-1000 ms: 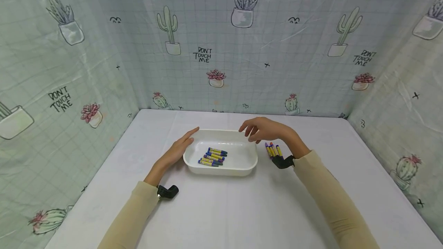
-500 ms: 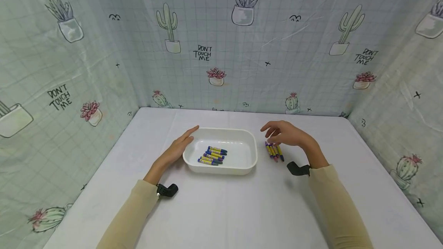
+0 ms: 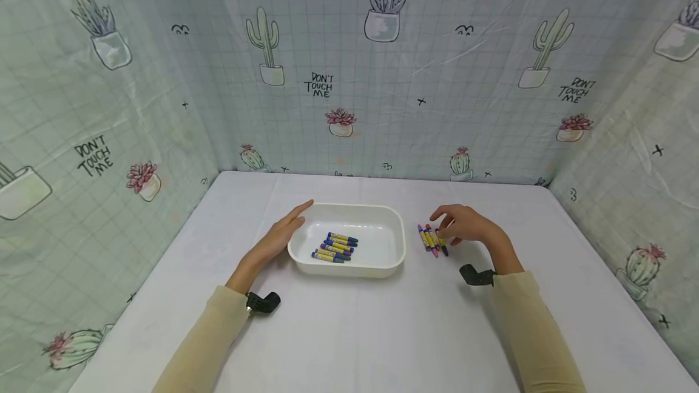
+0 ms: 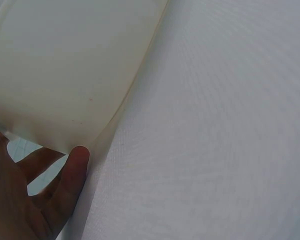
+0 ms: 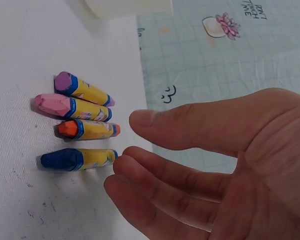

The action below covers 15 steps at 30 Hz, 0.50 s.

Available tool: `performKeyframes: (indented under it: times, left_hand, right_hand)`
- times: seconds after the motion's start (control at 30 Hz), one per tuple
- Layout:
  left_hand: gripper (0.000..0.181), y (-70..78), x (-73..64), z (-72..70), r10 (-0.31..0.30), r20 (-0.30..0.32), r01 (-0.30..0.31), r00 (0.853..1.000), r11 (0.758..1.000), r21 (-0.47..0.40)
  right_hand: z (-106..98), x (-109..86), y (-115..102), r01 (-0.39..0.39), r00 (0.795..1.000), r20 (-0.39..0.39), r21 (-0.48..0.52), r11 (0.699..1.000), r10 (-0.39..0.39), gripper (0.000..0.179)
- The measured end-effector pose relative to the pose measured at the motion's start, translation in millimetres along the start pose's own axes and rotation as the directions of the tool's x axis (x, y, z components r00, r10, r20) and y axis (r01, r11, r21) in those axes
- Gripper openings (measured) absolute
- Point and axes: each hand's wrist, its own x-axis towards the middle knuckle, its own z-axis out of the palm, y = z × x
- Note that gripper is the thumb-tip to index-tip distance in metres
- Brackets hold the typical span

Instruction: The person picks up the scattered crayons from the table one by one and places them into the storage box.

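Observation:
My left hand point(image 3: 280, 237) rests against the left end of a white tray point(image 3: 349, 270), its index finger stretched along the far left corner. In the left wrist view, a fingertip point(image 4: 79, 156) touches the tray's wall. My right hand point(image 3: 464, 224) hovers just right of several crayons lying side by side on the table. The right wrist view shows its thumb and fingers apart, with nothing between them. The fingertips are close to the end of the dark blue crayon point(image 5: 80, 159). Beside it lie an orange crayon point(image 5: 90, 129), a pink crayon point(image 5: 75, 107) and a purple crayon point(image 5: 85, 90).
Several yellow-wrapped crayons point(image 3: 334, 247) lie in the left part of the tray. A white cloth point(image 3: 349, 338) covers the table. Curtains point(image 3: 349, 53) printed with cacti stand around the back and sides.
My right hand has moved right from over the tray's right end, passing above the loose crayons, and has come down beside them. My left hand stays at the tray.

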Motion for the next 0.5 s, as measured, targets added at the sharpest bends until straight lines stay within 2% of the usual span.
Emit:
performKeyframes:
  times: [0.3, 0.5]
  left_hand:
    - [0.049, 1.4, 1.9, 2.2, -0.009, 0.001, 0.009, 1.000, 1.000, -0.009]
    - [0.050, 1.1, 2.2, 1.8, -0.018, -0.002, 0.018, 1.000, 1.000, -0.006]
  right_hand:
    - [2.0, 3.8, 10.2, -0.079, 0.997, 0.023, 0.015, 0.997, 0.079, 0.049]
    - [3.0, 3.5, 10.8, -0.096, 0.995, 0.043, 0.015, 0.995, 0.095, 0.051]
